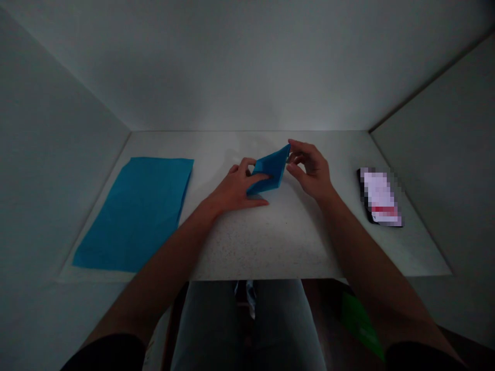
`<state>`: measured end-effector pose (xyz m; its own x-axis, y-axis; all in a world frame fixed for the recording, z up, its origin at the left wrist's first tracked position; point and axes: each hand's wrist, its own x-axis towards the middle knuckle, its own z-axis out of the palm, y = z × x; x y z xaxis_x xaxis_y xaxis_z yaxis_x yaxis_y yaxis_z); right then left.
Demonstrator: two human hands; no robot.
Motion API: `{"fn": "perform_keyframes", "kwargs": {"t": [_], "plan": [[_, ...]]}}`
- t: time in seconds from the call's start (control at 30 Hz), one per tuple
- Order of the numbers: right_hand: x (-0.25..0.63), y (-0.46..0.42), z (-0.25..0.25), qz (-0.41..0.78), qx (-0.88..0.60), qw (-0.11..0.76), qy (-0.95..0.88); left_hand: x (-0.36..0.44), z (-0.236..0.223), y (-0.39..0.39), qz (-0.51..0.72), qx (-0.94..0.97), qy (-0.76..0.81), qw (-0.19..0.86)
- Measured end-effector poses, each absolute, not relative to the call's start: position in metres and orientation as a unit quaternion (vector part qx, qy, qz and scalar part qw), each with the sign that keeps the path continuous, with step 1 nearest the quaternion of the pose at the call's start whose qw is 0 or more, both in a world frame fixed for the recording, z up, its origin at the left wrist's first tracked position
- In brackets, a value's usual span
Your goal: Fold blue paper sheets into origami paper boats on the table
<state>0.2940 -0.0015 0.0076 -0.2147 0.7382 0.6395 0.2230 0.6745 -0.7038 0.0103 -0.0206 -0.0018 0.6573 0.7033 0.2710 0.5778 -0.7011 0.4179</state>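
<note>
A small folded piece of blue paper (271,169) is held just above the white tabletop (270,242), near its middle. My left hand (236,189) rests on the table and grips the paper's lower left part, thumb on top. My right hand (311,170) pinches the paper's upper right corner between thumb and fingertips. Both forearms reach in from the lower edge of the view.
A stack of blue paper sheets (137,211) lies flat on the left side of the table. A phone (380,197) lies near the right edge. White walls close in the table on the left, back and right.
</note>
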Motion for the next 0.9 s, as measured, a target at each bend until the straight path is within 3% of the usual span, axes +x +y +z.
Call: {"fn": "perform_keyframes", "kwargs": {"t": [0.33, 0.5, 0.7, 0.9], "plan": [[0.290, -0.012, 0.019, 0.279, -0.337, 0.404, -0.803, -0.001, -0.003, -0.007, 0.373, 0.808, 0.396, 0.227], [0.286, -0.017, 0.021, 0.242, -0.320, 0.324, -0.857, -0.005, -0.008, -0.002, 0.335, 0.787, 0.490, 0.168], [0.281, -0.018, 0.014, 0.199, -0.322, 0.315, -0.870, -0.005, -0.004, -0.004, 0.262, 0.817, 0.492, 0.147], [0.287, -0.011, 0.011, 0.155, -0.335, 0.311, -0.876, -0.001, -0.006, -0.004, 0.267, 0.822, 0.477, 0.162]]}}
